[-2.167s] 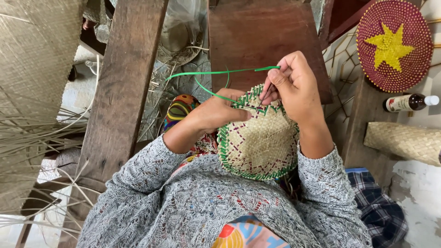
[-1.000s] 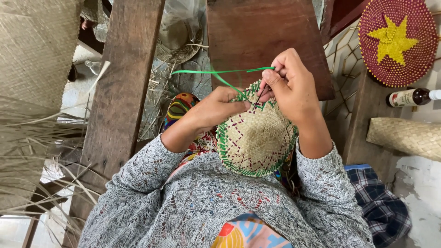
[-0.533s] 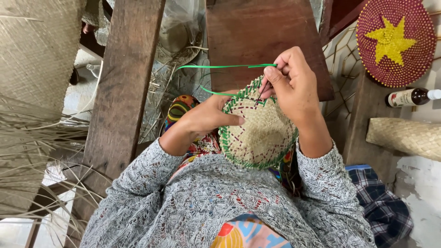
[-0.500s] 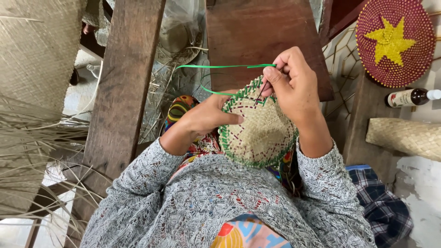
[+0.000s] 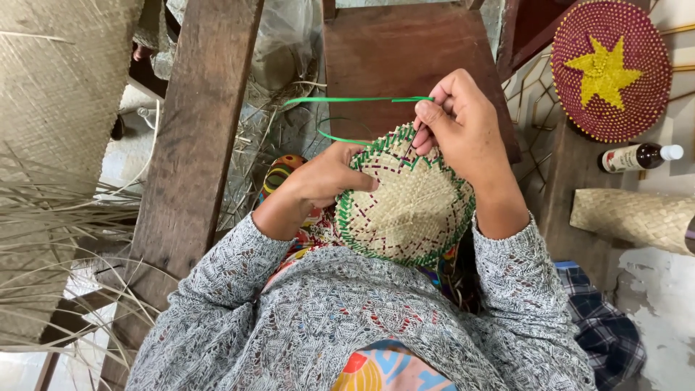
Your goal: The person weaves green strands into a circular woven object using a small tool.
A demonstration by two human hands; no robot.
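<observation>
The left hand (image 5: 329,176) grips the round mat (image 5: 405,199) by its edge, so it stays flat over the lap. The right hand (image 5: 463,127) pinches a thin needle (image 5: 410,148) at the top rim, where the green strip (image 5: 355,100) goes in. The strip loops away, off the weave. To the right, a small brown bottle (image 5: 637,156) with a white cap and pale label lies below a red disc (image 5: 612,69) with a yellow star.
</observation>
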